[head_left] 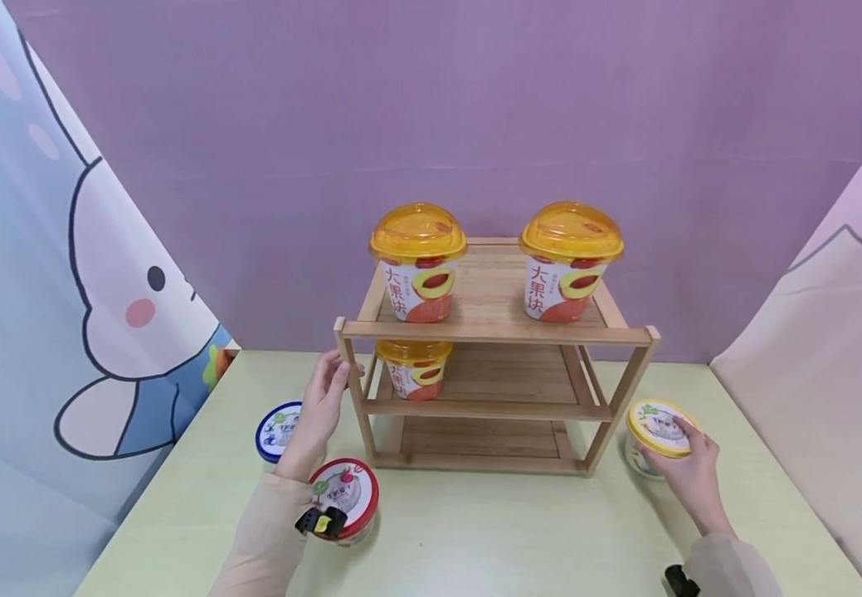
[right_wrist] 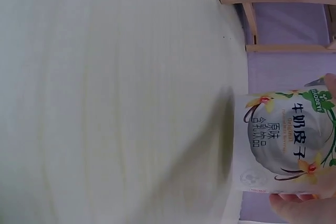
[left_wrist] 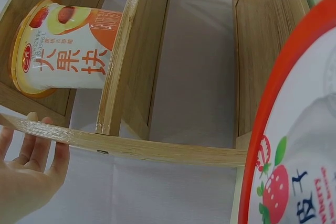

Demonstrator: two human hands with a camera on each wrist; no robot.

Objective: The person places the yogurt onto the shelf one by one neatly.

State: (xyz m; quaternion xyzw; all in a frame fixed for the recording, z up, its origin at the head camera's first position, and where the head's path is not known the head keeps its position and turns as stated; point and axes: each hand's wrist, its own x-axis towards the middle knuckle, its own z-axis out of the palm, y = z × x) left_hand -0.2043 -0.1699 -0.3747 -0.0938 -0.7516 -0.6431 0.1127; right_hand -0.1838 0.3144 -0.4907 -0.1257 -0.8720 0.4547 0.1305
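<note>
A three-tier wooden rack (head_left: 513,332) stands in the middle of the table. At its left front post is my left hand (head_left: 322,406); the left wrist view shows its fingers (left_wrist: 41,153) passing behind the post with tips above it. My right hand (head_left: 690,477) grips a yellow-lidded milk cup (head_left: 645,452) at the lid, right of the rack. The right wrist view shows the cup's printed side (right_wrist: 286,142) and part of the hand; whether its base touches the table I cannot tell. A red-lidded strawberry cup (head_left: 348,489) stands below my left wrist.
Two orange-lidded fruit cups, one left (head_left: 419,265) and one right (head_left: 568,265), stand on the rack's top tier. Another fruit cup (head_left: 414,371) is on the middle tier's left. A blue-lidded cup (head_left: 275,433), partly behind my left arm, stands left of the rack. Purple cloth (head_left: 311,124) hangs behind.
</note>
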